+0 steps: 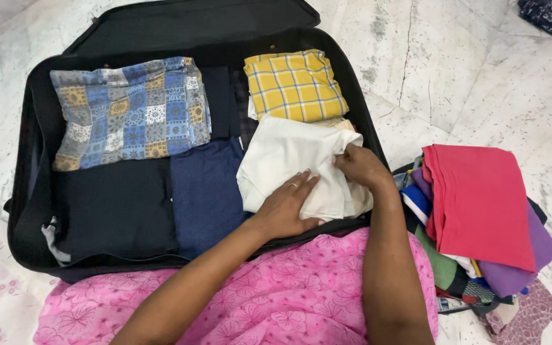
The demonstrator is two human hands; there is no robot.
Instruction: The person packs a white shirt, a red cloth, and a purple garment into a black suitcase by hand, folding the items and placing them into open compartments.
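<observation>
A folded white garment (292,163) is seen right of centre in the frame, lying in the right half of an open black suitcase (27,211). The cloth is plain, cream-white and softly creased, with several layers showing at its right edge. It is pressed flat by the left hand (285,207), whose fingers (301,182) are spread open and laid on top, nothing being gripped; a ring is worn on one of them. The upper right edge of the garment is pinched by the right hand (360,165), its fingers closed on a fold of the cloth.

Directly above the white garment, toward the top centre of the frame, a yellow checked cloth (295,85) is packed, touching it. At the upper left, a blue and grey patterned cloth (129,112) is laid over dark clothing. A navy blue garment (206,195) is placed just left of the white one, and a black garment (116,207) fills the lower left of the case.

Outside the suitcase, at the right of the frame, a stack of folded clothes (480,255) rests on the marble floor (480,76), topped by a red cloth (480,201) over a purple one. The bottom of the frame is filled by pink flowered fabric (289,294) worn by the person, across which both forearms are stretched.
</observation>
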